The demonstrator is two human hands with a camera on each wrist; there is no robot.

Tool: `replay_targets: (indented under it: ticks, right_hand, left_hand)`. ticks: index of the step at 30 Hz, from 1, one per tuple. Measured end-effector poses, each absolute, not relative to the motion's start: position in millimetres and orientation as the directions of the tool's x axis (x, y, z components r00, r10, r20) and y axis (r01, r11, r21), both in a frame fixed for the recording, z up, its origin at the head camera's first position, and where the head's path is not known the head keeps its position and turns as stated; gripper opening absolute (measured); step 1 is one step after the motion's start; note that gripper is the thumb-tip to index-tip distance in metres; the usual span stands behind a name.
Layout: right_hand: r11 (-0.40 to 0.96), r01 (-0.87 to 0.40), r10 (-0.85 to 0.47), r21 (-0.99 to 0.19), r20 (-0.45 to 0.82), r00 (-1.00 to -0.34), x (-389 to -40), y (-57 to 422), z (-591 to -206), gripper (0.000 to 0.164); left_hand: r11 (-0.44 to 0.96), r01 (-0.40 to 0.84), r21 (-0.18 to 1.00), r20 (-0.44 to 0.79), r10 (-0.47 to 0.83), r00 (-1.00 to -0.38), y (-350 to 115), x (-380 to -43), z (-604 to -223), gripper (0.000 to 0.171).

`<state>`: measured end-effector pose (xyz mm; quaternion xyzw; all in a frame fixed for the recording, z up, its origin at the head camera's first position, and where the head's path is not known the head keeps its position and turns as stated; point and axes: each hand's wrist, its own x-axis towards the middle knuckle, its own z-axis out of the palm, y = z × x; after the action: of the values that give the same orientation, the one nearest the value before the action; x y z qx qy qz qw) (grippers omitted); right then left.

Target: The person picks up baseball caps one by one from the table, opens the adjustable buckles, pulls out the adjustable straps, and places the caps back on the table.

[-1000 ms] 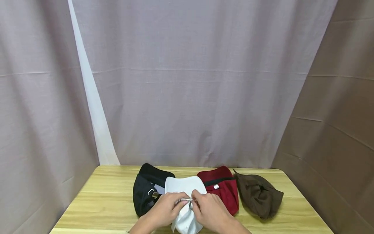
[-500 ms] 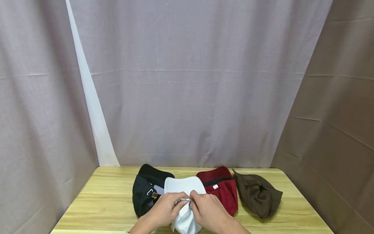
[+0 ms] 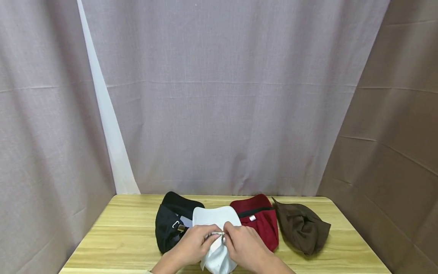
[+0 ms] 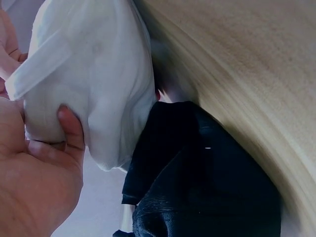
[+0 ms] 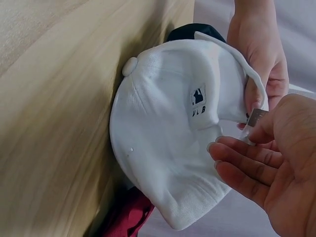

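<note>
A white baseball cap is in the middle of the head view, its brim toward the back of the table. My left hand pinches the rear strap from the left, thumb and finger at its edge. From the other side my right hand pinches the strap at a small metal buckle. Its other fingers extend beside the cap opening. A loose white strap end sticks out in the left wrist view. Small dark lettering shows on the crown.
On the wooden table, a black cap lies left of the white one. A dark red cap lies to its right, with a brown hat beyond. Grey curtains hang behind the table.
Both hands stay at the strap. My right fingertips shift slightly at the buckle; the caps keep their places.
</note>
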<state>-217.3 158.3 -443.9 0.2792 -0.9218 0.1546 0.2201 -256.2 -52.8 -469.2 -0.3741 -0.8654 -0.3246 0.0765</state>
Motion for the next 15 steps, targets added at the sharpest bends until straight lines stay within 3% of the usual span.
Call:
replay_targets:
  ticks: [15]
  right_hand:
    - [0.809,-0.570,-0.434,-0.144,0.508,-0.744,-219.5,160.2,-447.1,0.019]
  left_hand:
    - [0.511,0.679,0.528,0.356,0.593,-0.723,-53.0,-257.9,-470.1,0.018]
